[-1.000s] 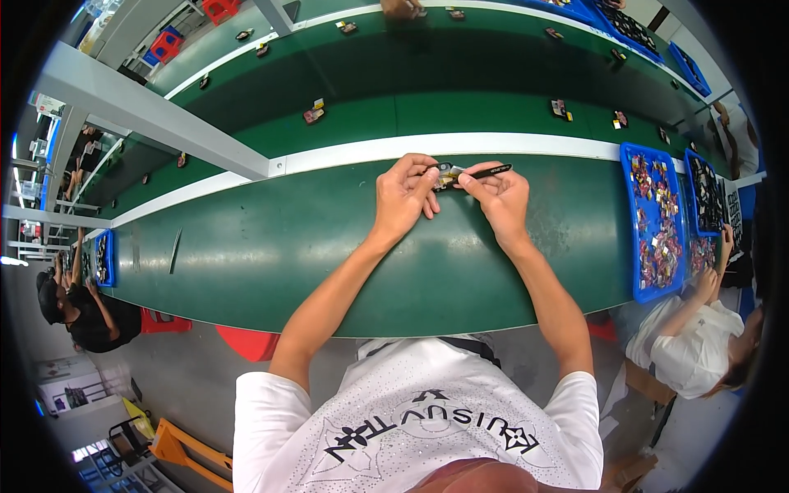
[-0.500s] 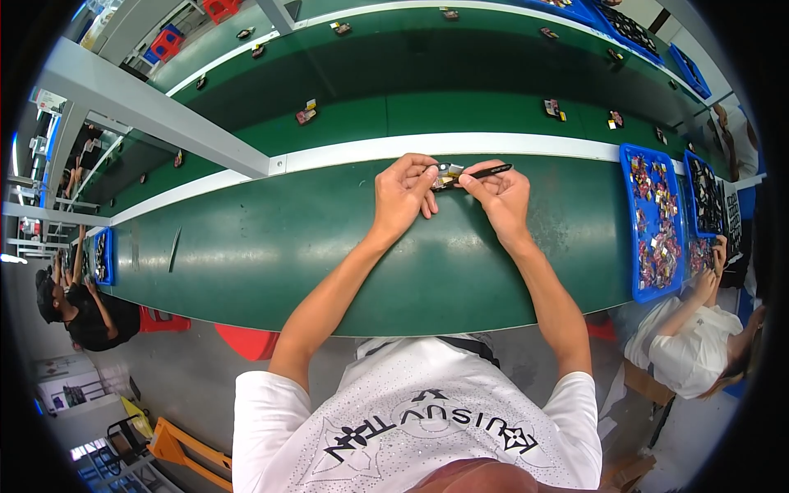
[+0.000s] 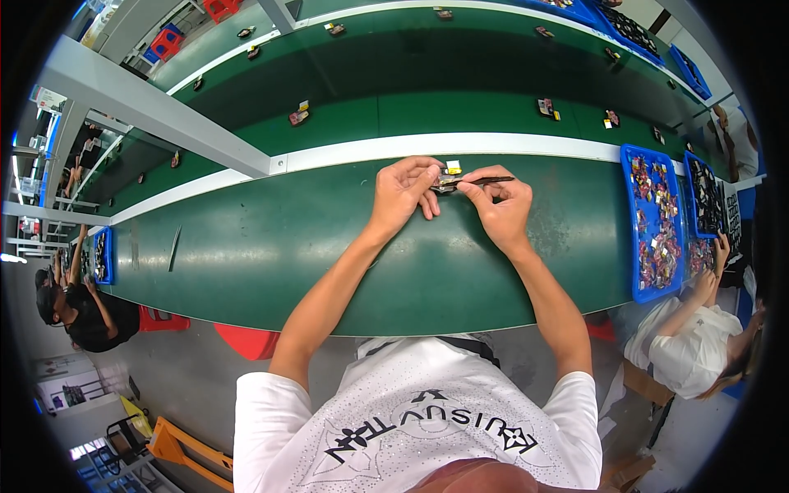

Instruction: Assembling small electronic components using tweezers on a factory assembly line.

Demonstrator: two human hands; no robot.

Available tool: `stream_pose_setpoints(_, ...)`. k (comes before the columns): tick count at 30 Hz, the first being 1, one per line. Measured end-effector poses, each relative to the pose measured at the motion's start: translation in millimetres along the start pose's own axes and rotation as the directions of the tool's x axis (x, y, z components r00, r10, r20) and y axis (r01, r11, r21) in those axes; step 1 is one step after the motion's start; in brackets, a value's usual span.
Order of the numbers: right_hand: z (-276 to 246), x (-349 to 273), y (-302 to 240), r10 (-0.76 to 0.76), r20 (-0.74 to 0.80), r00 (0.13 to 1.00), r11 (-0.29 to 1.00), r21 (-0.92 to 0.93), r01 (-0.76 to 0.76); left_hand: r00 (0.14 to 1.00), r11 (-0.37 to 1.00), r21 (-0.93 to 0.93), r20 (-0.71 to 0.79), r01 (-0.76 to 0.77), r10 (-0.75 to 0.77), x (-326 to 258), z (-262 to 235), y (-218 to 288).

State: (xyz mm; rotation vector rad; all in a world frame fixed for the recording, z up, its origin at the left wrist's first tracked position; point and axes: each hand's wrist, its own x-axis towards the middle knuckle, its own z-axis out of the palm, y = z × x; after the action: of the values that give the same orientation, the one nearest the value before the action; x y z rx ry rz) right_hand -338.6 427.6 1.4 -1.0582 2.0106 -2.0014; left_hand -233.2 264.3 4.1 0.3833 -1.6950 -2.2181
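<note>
My left hand (image 3: pixel 401 193) pinches a small dark assembly (image 3: pixel 446 187) between thumb and fingers over the green worktop. A yellow-and-white tab (image 3: pixel 453 168) stands up at its far side. In my right hand (image 3: pixel 505 207) is a thin black tool that looks like tweezers (image 3: pixel 496 179). Its tip reaches left to the assembly, and its back end sticks out past my fingers. My fingers hide much of the assembly, so its exact kind is unclear.
Beyond a white rail (image 3: pixel 444 144), a green belt (image 3: pixel 411 78) carries several small parts with yellow tabs. A blue tray (image 3: pixel 631 246) of small colourful parts stands at right, near a co-worker (image 3: pixel 699 329). A thin metal strip (image 3: pixel 175 248) lies at left.
The yellow-and-white tab now stands upright off the assembly. The tool in my right hand has tilted flatter and dropped slightly. Parts on the belt have shifted left.
</note>
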Motion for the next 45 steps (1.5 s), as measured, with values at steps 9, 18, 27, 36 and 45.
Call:
stream_pose_setpoints(9,6,-1,-10,0.073,-0.030,0.997,0.993,0.093,-0.069,0.999,1.000,-0.017,0.040,-0.019,0.019,0,-1,-1)
stream_pose_setpoints(18,4,-1,-6,0.041,-0.006,0.999,0.997,0.060,-0.041,0.998,0.998,-0.028,0.030,-0.063,0.064,0,0,0)
stream_pose_setpoints(27,3,-1,-10,0.048,-0.037,0.998,0.998,0.031,-0.047,0.998,0.997,-0.029,0.018,-0.066,0.067,1,0,-2)
stream_pose_setpoints(36,3,-1,-12,-0.192,0.029,0.981,0.967,-0.165,0.194,0.995,0.995,0.005,-0.016,-0.102,0.102,-2,2,-3)
stream_pose_setpoints(45,2,1,-14,-0.268,0.047,0.962,0.944,-0.189,0.272,0.993,0.992,0.041,-0.019,-0.119,0.120,-3,4,-3)
